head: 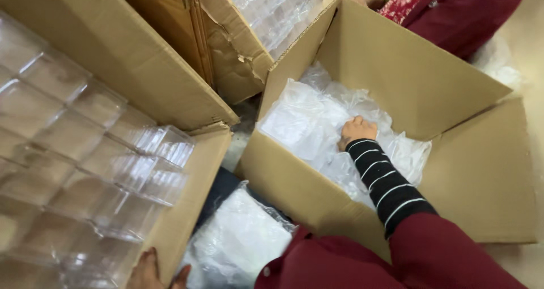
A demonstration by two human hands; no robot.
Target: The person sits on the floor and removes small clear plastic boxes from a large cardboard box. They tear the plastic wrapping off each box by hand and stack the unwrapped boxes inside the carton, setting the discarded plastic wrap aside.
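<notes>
Inside the open brown cardboard box [396, 79], crinkled clear plastic bags [317, 119] are pressed under the fisted right hand [357, 131], best kept flat.

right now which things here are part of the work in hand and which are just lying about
In hand:
right hand
plastic bags
open box
left hand
box of clear containers

Lying about:
torn box
bag on the floor
another person's sleeve

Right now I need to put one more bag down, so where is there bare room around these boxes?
Little: a floor strip between the open box and the tray carton. Inside the box, bags surround the right hand.
</notes>
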